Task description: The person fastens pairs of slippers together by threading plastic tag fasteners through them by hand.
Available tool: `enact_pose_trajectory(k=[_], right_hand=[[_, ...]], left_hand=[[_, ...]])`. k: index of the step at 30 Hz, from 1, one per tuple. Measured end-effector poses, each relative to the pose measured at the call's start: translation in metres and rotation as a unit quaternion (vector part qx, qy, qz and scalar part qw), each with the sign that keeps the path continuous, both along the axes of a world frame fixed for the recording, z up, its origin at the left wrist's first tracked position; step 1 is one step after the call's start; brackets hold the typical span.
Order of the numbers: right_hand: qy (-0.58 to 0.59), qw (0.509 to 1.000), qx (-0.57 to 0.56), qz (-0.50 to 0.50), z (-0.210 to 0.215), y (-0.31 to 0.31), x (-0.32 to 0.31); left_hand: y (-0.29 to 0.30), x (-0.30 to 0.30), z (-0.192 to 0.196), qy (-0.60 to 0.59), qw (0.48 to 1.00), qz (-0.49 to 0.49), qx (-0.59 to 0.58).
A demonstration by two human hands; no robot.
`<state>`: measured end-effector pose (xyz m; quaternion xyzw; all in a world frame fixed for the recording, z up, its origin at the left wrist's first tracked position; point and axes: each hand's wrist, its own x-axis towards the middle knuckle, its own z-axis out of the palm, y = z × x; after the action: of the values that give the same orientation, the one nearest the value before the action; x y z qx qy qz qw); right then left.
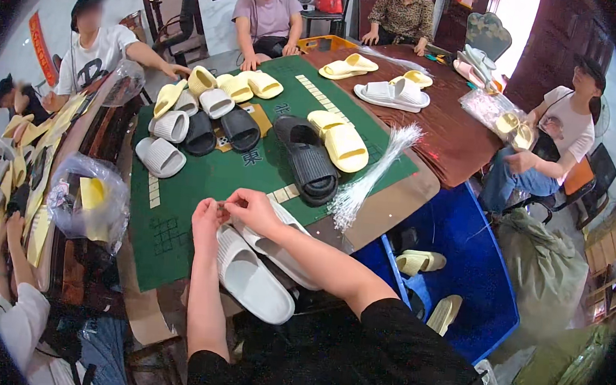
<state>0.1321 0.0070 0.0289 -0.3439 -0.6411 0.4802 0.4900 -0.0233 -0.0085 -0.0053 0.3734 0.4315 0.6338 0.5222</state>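
A pair of pale grey slide slippers lies at the near edge of the green table mat, toes pointing at me. Over their strap ends are both my hands, close together. My left hand has its fingers pinched. Next to it, my right hand is pinched too, its fingertips nearly meeting the left ones. Whatever sits between the fingers is too small to make out. Right of the hands is a bundle of thin white plastic strands. Beyond them rest a black pair of slippers and a yellow pair.
Several grey, black and yellow slippers are grouped on the green mat. A blue bin with yellow slippers stands at my right. Clear plastic bags and more slippers lie on the left. Several people sit around the table.
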Motion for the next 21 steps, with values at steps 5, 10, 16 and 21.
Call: enact_pose_trajectory(k=[5, 10, 16, 21], right_hand=[[-0.024, 0.999, 0.014, -0.031, -0.005, 0.005, 0.004], [-0.018, 0.999, 0.044, -0.003, -0.009, 0.005, 0.004], [0.002, 1.0, 0.024, 0.011, -0.005, 0.007, 0.005], [-0.009, 1.0, 0.022, -0.012, -0.001, 0.005, 0.002]], left_hand=[[-0.006, 0.012, 0.015, 0.071, 0.996, -0.049, -0.004], [-0.011, 0.014, 0.019, 0.096, 0.995, -0.038, -0.018], [-0.011, 0.014, 0.024, 0.097, 0.995, -0.006, -0.014], [-0.012, 0.011, 0.022, 0.081, 0.996, 0.014, -0.016]])
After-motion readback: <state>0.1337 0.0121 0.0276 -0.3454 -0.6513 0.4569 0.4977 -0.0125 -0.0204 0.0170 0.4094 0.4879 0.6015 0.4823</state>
